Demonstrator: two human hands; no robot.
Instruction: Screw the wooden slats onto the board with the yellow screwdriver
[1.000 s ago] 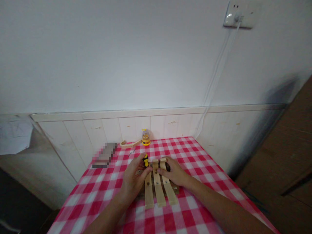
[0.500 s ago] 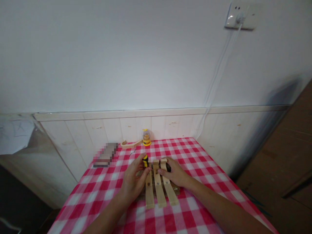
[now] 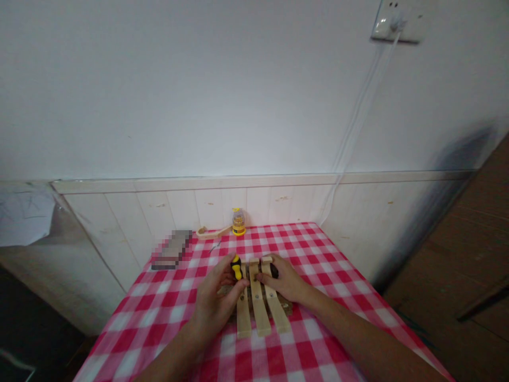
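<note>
A wooden piece with three pale slats lies on the table in front of me, screw heads showing in the slats. My left hand is closed at its left side, around a short black-and-yellow screwdriver; its thumb lies by the left slat. The screwdriver's tip is hidden. On the far right part, my right hand wraps over the slats, its thumb reaching the middle one. A small dark round part shows beside its fingers; I cannot tell what it is.
A yellow-capped bit container stands at the table's back edge. Beside it are a curved wooden piece and a small thin metal item. A blurred flat object lies back left. The checked tablecloth reaches the wall.
My left fingers have shifted, and more of the screwdriver's yellow handle shows, leaning differently. My right hand stays on the wooden piece. The view has shifted slightly.
</note>
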